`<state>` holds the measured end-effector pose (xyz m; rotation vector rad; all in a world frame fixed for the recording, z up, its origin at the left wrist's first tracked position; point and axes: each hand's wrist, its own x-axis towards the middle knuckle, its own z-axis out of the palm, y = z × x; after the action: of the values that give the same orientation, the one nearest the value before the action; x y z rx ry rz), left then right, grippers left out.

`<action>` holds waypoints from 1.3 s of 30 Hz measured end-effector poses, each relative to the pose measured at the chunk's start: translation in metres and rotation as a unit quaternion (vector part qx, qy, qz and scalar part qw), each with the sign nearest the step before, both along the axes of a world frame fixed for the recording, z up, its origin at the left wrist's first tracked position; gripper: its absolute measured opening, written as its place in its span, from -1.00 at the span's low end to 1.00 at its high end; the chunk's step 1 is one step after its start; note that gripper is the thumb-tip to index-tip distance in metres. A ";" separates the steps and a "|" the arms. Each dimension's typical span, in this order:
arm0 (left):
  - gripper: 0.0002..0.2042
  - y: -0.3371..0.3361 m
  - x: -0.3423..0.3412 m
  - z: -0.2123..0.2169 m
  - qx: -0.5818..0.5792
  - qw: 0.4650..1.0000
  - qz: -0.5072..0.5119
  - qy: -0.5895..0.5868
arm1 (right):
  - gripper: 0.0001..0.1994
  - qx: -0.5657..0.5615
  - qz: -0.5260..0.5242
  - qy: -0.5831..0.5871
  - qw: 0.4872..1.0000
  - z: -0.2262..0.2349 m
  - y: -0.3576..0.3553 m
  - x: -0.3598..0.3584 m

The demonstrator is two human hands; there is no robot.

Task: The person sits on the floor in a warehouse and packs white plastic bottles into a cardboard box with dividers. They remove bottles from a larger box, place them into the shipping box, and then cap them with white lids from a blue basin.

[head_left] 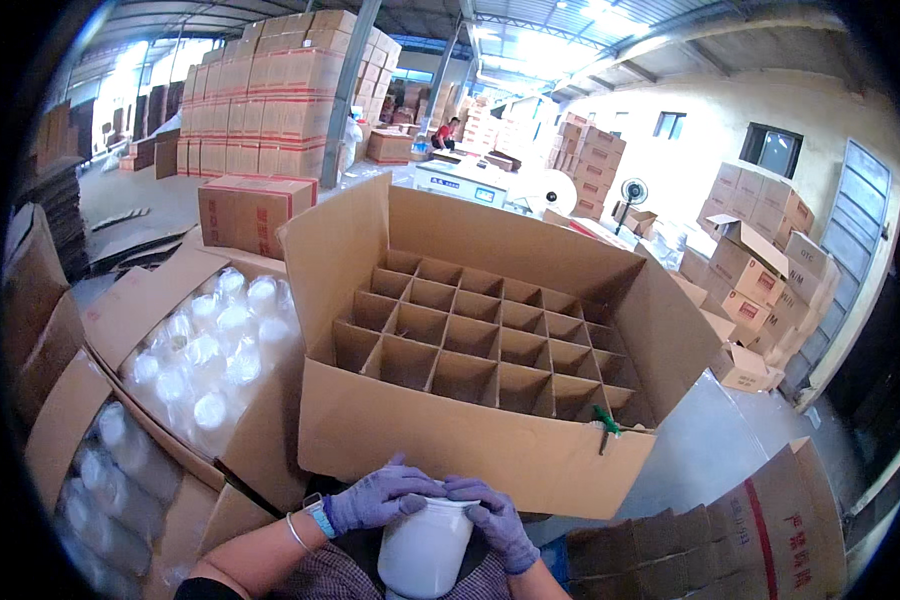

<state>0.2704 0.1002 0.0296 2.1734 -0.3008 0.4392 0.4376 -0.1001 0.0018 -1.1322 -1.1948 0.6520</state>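
Left hand and right hand clasped a white jar around its top, nearer than the partitioned cardboard carton; a slackened grip on smooth-looking sides could have dropped it.

Red characters on the lower-right carton

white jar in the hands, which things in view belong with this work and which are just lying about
Likely part of the work:
white jar, between left hand and right hand
open divided carton
bagged white containers, on the left

Seemingly just lying about:
standing fan
tall carton stack, at the back
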 end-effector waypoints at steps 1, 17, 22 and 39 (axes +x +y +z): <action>-0.58 0.000 0.002 -0.002 -0.083 0.996 -0.003 0.013 | -0.59 -0.004 -0.005 -0.011 1.000 -0.003 0.001 0.002; -0.63 -0.101 -0.032 0.060 0.256 0.935 0.246 0.014 | -0.67 -0.026 0.079 0.392 0.916 -0.024 0.030 -0.037; -0.56 -0.063 -0.013 0.038 -0.011 0.981 0.154 0.115 | -0.67 -0.090 0.002 0.359 0.929 -0.036 0.013 -0.023; -0.54 -0.051 -0.010 -0.034 0.126 0.986 0.104 -0.045 | -0.55 0.004 0.268 -0.488 0.830 0.173 -0.009 -0.073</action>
<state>0.2601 0.0487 -0.0045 2.4485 -0.1871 0.6471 0.3641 -0.1086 0.1745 -1.1423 -2.4567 0.4564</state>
